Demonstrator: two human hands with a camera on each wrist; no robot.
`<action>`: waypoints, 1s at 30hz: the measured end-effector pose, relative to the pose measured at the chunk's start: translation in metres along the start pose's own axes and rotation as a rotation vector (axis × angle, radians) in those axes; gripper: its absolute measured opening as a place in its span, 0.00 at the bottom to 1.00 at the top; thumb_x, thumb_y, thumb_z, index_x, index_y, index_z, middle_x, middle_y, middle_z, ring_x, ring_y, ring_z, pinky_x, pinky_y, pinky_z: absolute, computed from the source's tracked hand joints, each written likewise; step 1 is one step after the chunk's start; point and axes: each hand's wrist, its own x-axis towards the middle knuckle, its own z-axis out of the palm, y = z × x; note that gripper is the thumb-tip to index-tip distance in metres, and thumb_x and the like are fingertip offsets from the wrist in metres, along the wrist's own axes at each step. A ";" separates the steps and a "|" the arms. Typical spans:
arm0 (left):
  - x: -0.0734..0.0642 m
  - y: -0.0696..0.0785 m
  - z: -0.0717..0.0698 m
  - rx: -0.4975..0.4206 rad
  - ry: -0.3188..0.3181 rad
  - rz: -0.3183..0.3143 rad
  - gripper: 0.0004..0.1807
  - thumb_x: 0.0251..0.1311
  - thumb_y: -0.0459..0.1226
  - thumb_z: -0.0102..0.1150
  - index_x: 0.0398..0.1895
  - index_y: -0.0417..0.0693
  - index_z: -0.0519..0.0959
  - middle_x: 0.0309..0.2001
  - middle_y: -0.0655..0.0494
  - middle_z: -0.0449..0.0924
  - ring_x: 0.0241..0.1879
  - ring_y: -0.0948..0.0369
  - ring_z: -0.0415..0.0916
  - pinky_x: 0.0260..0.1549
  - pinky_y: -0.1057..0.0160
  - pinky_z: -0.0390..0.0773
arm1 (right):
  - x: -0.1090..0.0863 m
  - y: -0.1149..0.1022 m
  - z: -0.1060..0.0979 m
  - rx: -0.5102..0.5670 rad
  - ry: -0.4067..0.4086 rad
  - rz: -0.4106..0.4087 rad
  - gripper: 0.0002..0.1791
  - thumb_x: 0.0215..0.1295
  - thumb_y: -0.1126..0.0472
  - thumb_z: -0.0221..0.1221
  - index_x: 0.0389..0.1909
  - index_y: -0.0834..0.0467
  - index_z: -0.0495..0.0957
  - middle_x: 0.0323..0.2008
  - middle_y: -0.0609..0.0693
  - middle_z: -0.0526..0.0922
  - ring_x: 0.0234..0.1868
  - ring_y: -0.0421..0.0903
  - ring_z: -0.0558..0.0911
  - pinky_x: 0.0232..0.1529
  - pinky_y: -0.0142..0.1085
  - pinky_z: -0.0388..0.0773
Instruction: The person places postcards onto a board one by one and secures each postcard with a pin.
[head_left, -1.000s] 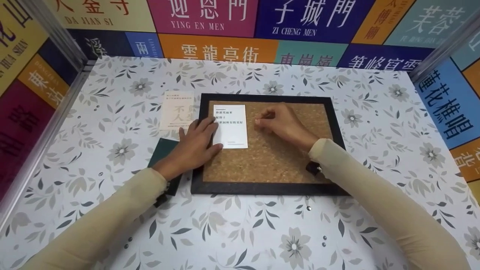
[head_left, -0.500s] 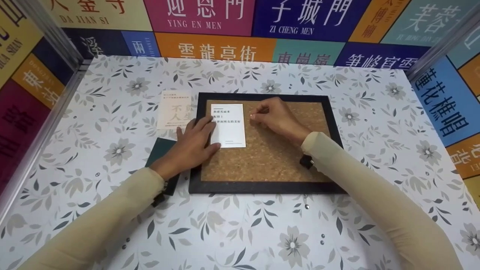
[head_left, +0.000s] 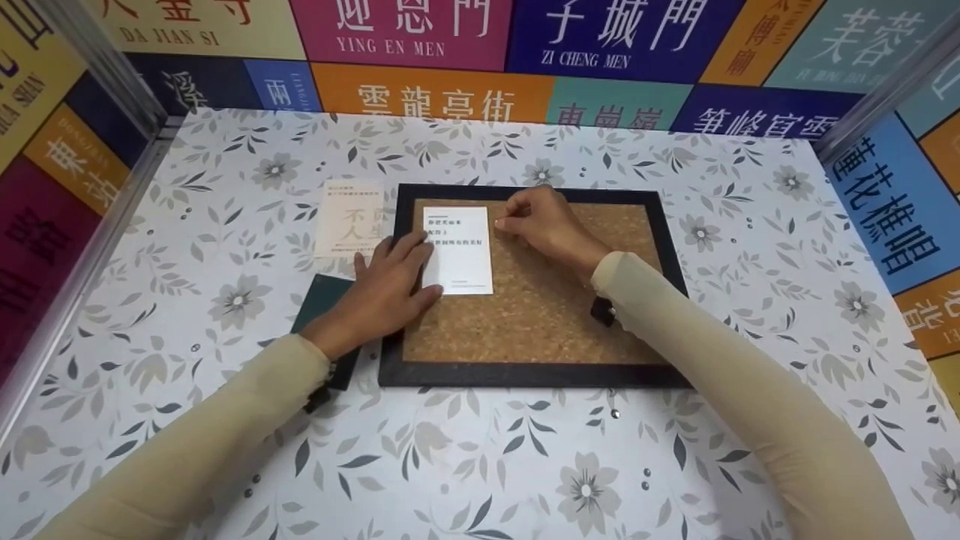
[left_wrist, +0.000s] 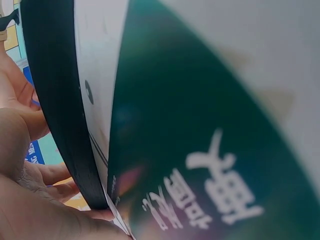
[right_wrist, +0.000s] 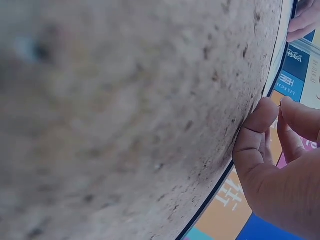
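On the table lies a cork board [head_left: 525, 326] in a black frame. A white printed card [head_left: 463, 262] sits upright on its left upper part. My left hand [head_left: 379, 296] rests over the frame's left side, with fingertips and thumb touching the card's left edge. Just right of the card's upper right corner, my right hand [head_left: 551, 225] pinches a tiny pin between thumb and forefinger. In the right wrist view only a thin, dark bit of the pin [right_wrist: 279, 105] shows between the fingertips; its head is hidden.
A pale printed card [head_left: 349, 214] lies left of the board, partly behind my left fingers. Beneath my left wrist is a dark green card [head_left: 321, 300] with white characters. Colourful panels with lettering [head_left: 427, 94] stand along the table's back and sides.
My right hand has moved slightly left and away from me, bringing its pinched fingertips closer to the white card's upper right corner. The left hand stays on the card and frame.
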 end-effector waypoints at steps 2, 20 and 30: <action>0.003 -0.006 0.005 -0.005 0.018 0.012 0.39 0.81 0.51 0.61 0.86 0.44 0.64 0.89 0.47 0.51 0.85 0.33 0.47 0.71 0.13 0.43 | 0.005 -0.001 0.001 -0.006 0.007 -0.030 0.05 0.76 0.67 0.68 0.40 0.65 0.90 0.36 0.56 0.89 0.33 0.44 0.81 0.32 0.31 0.76; 0.000 0.001 0.001 0.008 0.026 0.008 0.38 0.80 0.48 0.63 0.85 0.40 0.65 0.88 0.44 0.53 0.83 0.31 0.50 0.71 0.13 0.46 | 0.025 -0.004 0.005 -0.048 0.038 -0.078 0.06 0.76 0.69 0.66 0.41 0.65 0.92 0.35 0.53 0.89 0.34 0.42 0.78 0.38 0.33 0.74; 0.000 0.001 0.000 0.024 0.003 -0.004 0.39 0.81 0.49 0.62 0.87 0.43 0.63 0.89 0.47 0.51 0.84 0.34 0.48 0.72 0.14 0.46 | 0.032 -0.009 0.007 -0.034 0.036 -0.072 0.06 0.76 0.69 0.66 0.43 0.66 0.92 0.40 0.55 0.91 0.37 0.42 0.80 0.40 0.32 0.75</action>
